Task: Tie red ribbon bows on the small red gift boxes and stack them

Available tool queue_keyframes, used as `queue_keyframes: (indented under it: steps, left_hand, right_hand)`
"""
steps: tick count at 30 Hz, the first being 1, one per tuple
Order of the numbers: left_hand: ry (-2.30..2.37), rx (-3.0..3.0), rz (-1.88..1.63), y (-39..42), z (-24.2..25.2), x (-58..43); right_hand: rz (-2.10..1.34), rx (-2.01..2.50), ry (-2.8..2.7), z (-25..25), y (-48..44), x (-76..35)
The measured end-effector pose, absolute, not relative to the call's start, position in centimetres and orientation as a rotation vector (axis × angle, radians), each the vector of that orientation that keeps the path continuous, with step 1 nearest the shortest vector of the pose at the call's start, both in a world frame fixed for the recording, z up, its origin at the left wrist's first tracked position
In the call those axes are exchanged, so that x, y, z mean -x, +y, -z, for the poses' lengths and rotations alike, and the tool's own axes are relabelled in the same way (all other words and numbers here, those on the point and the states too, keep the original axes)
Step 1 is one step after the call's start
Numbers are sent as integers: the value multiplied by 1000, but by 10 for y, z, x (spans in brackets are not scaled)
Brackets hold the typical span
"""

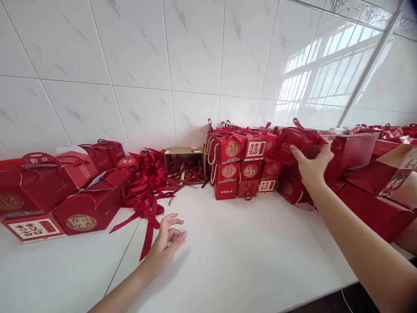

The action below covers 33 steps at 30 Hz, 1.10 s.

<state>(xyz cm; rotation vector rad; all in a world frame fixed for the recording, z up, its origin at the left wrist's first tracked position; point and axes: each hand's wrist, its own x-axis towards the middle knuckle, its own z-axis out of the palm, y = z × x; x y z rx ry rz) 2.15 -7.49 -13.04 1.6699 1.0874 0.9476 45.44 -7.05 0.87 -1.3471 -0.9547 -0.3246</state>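
Observation:
My right hand (314,165) reaches to the right side and grips a red gift box (298,141) with a ribbon bow on top, thumb on one side and fingers on the other. The box is held beside a stack of small red boxes (249,163) with gold and white labels. My left hand (170,237) hovers over the white table (224,243), fingers loosely curled and apart, holding nothing. Close to it lies a heap of red ribbons (148,174), with loose ends hanging toward the table's front.
Larger red boxes (87,213) stand at the left. An open cardboard box (185,151) of ribbon pieces sits against the tiled wall (140,56). More red boxes (371,208), some open, crowd the right side, near part of another person's arm (408,232).

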Motion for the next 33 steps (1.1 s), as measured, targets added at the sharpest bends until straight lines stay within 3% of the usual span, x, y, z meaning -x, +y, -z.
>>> queue_keyframes:
  steps: [10, 20, 28, 30, 33]
  left_hand:
    - [1161, -1773, -946, -72, 139, -19]
    - [1209, -1781, -905, -78, 133, -20]
    - [1814, -2237, -927, -54, 119, -1]
    - [2059, -2146, -921, -43, 114, 15]
    - [2227, -1996, -827, -33, 112, 39]
  right_hand:
    - [268, 1570, -892, 6, 30, -460]
    - [298, 1648, -954, 26, 17, -449]
    - [602, 1013, -996, 15, -38, -351]
    - [459, 900, -1279, 11, -48, -316]
    - [-239, 988, -1884, 18, -49, -265]
